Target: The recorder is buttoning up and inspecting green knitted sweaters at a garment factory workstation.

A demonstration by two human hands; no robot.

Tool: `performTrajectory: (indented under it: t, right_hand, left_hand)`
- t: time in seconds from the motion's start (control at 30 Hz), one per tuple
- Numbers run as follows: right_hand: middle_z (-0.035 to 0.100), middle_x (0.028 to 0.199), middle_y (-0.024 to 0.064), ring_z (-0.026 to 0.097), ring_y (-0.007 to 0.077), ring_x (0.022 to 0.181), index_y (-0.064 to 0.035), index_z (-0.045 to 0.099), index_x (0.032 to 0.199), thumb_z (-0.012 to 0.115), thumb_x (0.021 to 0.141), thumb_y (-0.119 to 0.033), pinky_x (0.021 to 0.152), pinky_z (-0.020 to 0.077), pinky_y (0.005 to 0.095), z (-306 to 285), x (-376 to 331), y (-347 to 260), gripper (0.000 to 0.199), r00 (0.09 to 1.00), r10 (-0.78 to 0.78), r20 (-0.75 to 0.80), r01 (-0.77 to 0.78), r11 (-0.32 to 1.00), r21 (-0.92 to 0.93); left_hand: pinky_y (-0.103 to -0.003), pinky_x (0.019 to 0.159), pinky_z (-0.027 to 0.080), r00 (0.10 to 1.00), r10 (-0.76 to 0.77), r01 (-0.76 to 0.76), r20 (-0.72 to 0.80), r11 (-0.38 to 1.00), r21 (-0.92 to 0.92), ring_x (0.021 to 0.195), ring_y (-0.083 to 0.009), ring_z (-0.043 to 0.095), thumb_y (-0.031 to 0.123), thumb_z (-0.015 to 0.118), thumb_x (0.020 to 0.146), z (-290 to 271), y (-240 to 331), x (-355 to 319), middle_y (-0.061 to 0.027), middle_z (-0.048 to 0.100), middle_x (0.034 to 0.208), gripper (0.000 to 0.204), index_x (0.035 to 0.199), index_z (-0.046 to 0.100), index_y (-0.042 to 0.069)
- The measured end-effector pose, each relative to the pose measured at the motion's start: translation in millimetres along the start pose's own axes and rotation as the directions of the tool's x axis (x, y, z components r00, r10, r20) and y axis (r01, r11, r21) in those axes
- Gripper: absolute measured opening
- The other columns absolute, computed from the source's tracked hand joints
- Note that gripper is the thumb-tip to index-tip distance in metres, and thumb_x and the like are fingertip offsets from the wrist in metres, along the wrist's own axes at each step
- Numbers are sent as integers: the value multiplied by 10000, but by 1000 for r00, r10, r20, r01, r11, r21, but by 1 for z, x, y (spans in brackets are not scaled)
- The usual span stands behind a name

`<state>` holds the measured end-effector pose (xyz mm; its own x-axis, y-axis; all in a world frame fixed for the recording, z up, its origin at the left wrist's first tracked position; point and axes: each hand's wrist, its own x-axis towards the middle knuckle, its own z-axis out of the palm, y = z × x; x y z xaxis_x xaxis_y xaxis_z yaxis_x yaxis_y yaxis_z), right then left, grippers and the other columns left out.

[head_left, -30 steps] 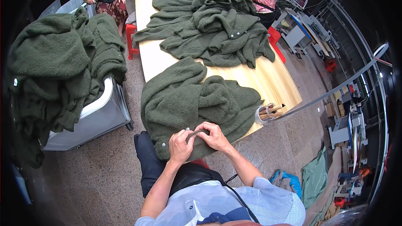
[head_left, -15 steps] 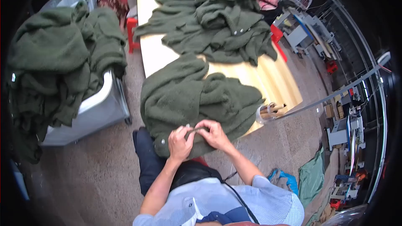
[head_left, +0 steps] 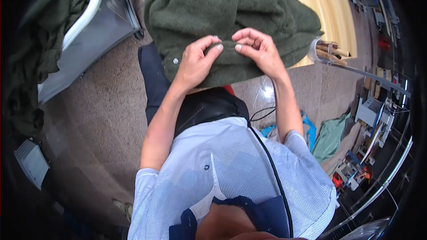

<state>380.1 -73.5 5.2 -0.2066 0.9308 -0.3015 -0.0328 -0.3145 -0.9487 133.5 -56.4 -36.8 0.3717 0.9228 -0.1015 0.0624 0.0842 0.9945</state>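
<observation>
A dark green fleece garment point(head_left: 222, 9) lies bunched on a pale wooden table point(head_left: 324, 13), its lower edge hanging toward my lap. My left hand point(head_left: 195, 62) pinches the edge of the fleece near a small silver snap point(head_left: 216, 37). My right hand point(head_left: 258, 49) grips the same edge just to the right, fingertips almost touching the left hand's. Another silver snap point(head_left: 175, 61) shows on the fabric left of my left wrist.
A grey bin point(head_left: 89, 40) with a white rim stands at left, draped with more green fleece point(head_left: 31, 62). Wooden-handled tools point(head_left: 331, 51) sit in a holder at the table's right corner. Cloth and machines lie on the speckled floor point(head_left: 106, 120) at right.
The view has tilted down and closer to my hands. Both hands stay pinched on the fleece edge, now working at the snap.
</observation>
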Motion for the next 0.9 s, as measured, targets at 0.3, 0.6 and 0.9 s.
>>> performTrajectory:
  t: [0.3,0.6,0.9]
  right_hand:
    - [780,1064,-12,695,27,1013,-5,691,1299,736,1080,-6,946,522,205,5,-10,-15,224,999,7,-45,-10,999,-53]
    - [778,1158,41,700,76,1112,16,677,1329,721,1070,21,1009,519,245,5,-3,-11,263,999,28,-44,-30,999,-31]
    - [773,1203,62,702,116,1133,35,745,1257,842,976,56,1038,542,278,17,-5,-12,298,997,-56,-44,47,982,-184]
  left_hand:
    - [-263,891,535,973,-159,200,167,942,-270,993,-53,647,186,745,1114,-16,15,0,26,751,1043,234,1200,761,-32]
    - [-269,904,570,977,-158,184,144,963,-194,1001,-66,701,150,863,1029,-16,23,3,-19,810,1051,256,1202,803,-29]
    - [-268,846,604,990,-128,131,58,990,-51,931,-83,757,106,932,952,-8,20,1,-49,856,996,235,1141,870,-19]
